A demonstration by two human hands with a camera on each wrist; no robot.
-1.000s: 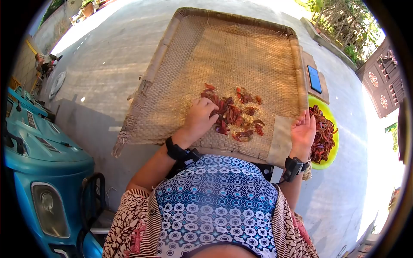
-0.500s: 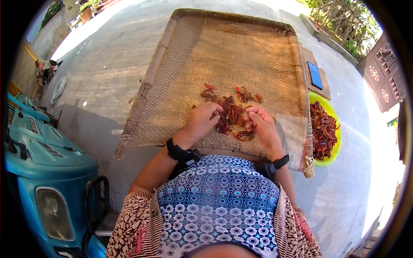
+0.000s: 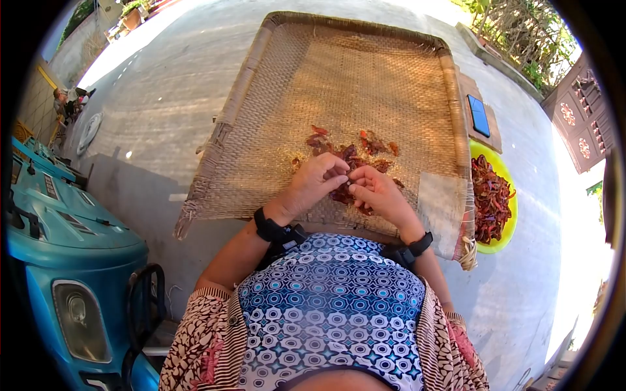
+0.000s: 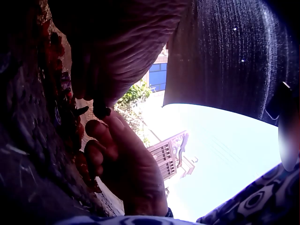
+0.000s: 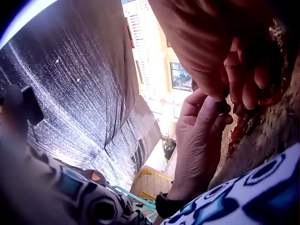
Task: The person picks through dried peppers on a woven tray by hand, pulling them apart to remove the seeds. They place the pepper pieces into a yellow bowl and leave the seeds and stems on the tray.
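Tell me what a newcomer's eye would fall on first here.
Probably the large woven tray in front of the person, red chili peppers scattered on its near part where the left hand and right hand meet. Then the bright yellow-green basin of heaped peppers right of the tray, and the teal vehicle at far left.

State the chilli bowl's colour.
Bright yellow-green; the bowl shows best in the head view.
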